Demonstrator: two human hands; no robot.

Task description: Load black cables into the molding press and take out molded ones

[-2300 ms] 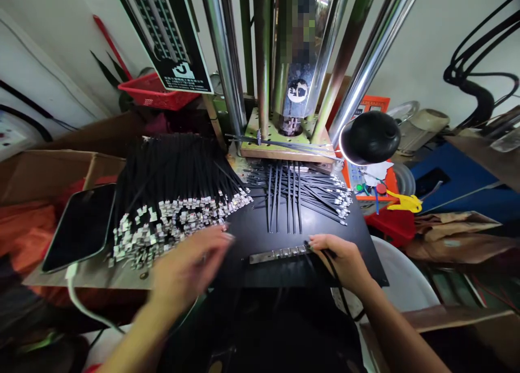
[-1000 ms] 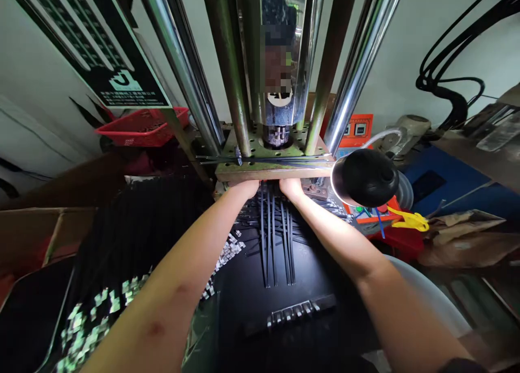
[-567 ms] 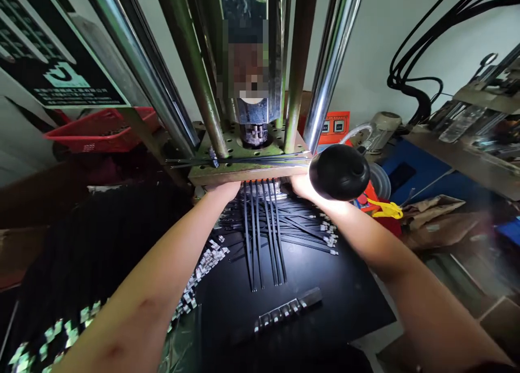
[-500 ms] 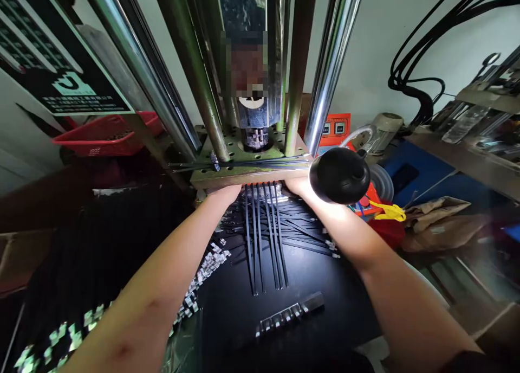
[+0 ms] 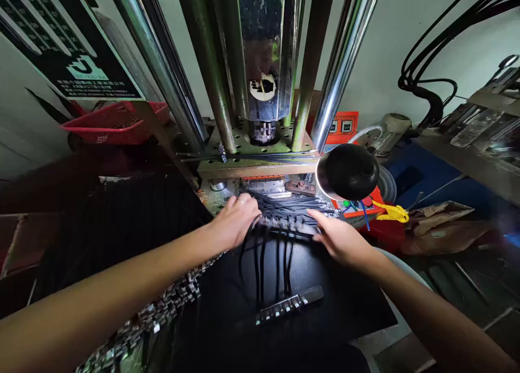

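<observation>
A thin bar (image 5: 289, 225) is up in the air over the table, in between the two hands. It looks a bit blurry. It lies nearly flat from side to side, and its right end dips a little.

The left hand (image 5: 239, 218) is at the bar's left end. Its fingers are curled in and pinch that end, and there is a ring on one finger. The right hand (image 5: 339, 237) is at the other end. Its thumb is on top and its fingers are underneath, so that end is squeezed in between. The middle of the bar is not covered by any fingers.

Black strips (image 5: 262, 267) hang down from the bar toward the table. One near the left hand bends out in a curve.

Below them, another bar (image 5: 290, 308) lies on the black table (image 5: 345, 297), tilted a bit, with a row of shiny bits on it. No hand touches it. Just behind the held bar, more black strips (image 5: 276, 204) lie in a messy heap.

Past that heap is a big machine with a thick metal plate (image 5: 260, 170) and tall poles. A round black lamp (image 5: 352, 172) is near the plate's right corner. A big pile of small shiny ends (image 5: 162, 310) sits below the left arm. Far off on the left is a red basket (image 5: 111, 126), and on the right is a yellow thing (image 5: 393, 212).
</observation>
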